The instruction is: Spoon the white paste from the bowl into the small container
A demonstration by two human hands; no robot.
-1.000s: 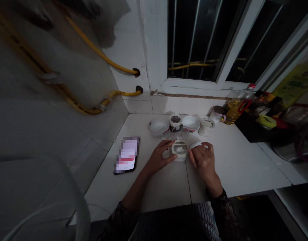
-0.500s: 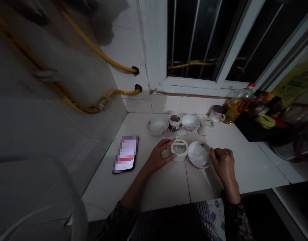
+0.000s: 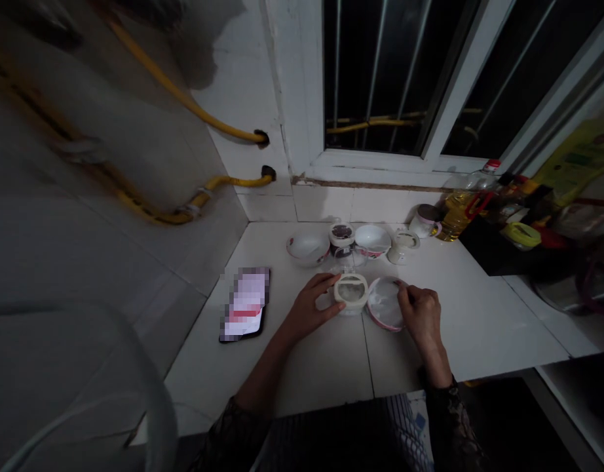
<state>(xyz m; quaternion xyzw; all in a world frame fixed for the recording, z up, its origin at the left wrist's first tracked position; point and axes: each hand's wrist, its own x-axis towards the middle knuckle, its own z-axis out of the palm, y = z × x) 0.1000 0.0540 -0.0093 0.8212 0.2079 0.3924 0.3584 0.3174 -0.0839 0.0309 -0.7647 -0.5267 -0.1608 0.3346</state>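
Right now, left hand [image 3: 309,307] grips near-left side of cream-rimmed round container [image 3: 351,293], fingers closed against it. Right hand [image 3: 423,320] at right edge of pink-rimmed white dish [image 3: 383,303]; pinch unclear. Dish just right of container, both mid-table [image 3: 321,373], near edge; small white bowl [image 3: 308,248] far left.

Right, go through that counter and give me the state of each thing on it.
left hand: fingers against the container
right hand: fingers on the bowl's rim
cream-rimmed round container: upright on the counter
white pink-rimmed bowl: tilted, held by its rim
white bowl: upright, at the back of the counter
cooking oil bottle: capped, holding yellow oil
phone: lying flat, screen up, display blurred
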